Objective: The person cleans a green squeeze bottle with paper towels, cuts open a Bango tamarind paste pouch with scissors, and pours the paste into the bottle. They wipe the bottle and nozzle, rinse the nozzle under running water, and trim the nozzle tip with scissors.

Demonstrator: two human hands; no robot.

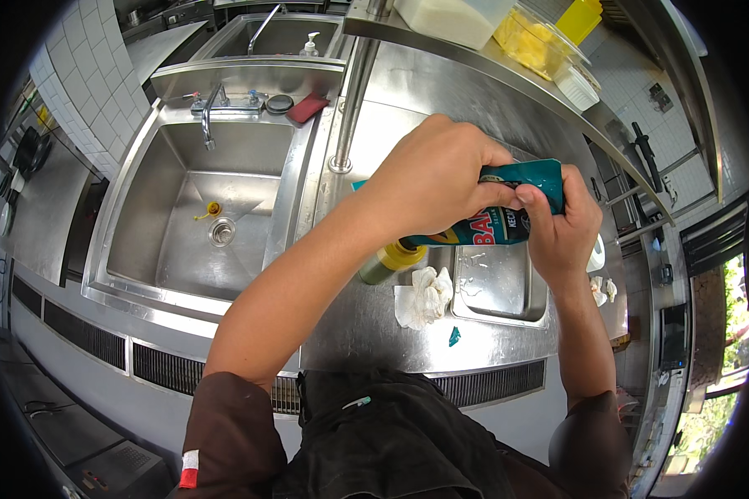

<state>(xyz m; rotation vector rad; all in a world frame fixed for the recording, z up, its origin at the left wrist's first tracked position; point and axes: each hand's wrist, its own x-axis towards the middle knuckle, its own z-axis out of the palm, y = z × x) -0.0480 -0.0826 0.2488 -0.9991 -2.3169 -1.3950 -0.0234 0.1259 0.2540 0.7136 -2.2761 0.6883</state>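
A teal, printed sauce pouch (505, 234) is tilted over the counter, its lower left end at the mouth of a squeeze bottle (377, 271) with a yellow collar (402, 254). My left hand (452, 165) grips the pouch's upper edge from the left. On the right, my right hand (562, 221) pinches the same pouch, the two thumbs close together. The bottle stands on the steel counter, partly hidden by my left forearm. Beside it lies crumpled white paper (434, 293), with a small torn teal scrap (454, 337) in front.
A shallow steel pan (499, 314) sits under the pouch. Left is a steel sink (175, 231) with a yellow nozzle cap (213, 209), a faucet (208, 118) and a red sponge (308, 108). A shelf post (352, 106) and overhead shelf (512, 68) bound the far side.
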